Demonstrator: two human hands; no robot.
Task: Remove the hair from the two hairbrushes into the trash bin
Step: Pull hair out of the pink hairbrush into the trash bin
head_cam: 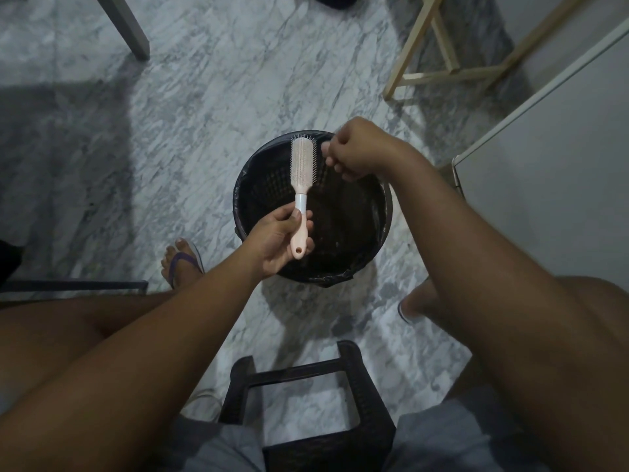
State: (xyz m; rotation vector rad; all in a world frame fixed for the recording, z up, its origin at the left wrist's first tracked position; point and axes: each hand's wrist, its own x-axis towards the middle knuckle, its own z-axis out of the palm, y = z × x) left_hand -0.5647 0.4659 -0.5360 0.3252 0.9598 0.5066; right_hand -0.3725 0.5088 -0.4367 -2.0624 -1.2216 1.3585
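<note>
Brush [302,172] gripped by left hand [277,240] over bin [239,199]; right hand [357,151] curled closed beside bristles. Brush seemingly cleaned; second unseen.

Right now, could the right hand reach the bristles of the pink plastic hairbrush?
Likely yes: the right hand hovers beside the bristled head of the pink plastic hairbrush over the black bin, nothing between them.

Home: marble floor [221,80], plastic stool [326,451]

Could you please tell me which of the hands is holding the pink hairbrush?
The left hand, gripping the hairbrush by its handle over the trash bin; the right hand curls beside the bristles.
</note>
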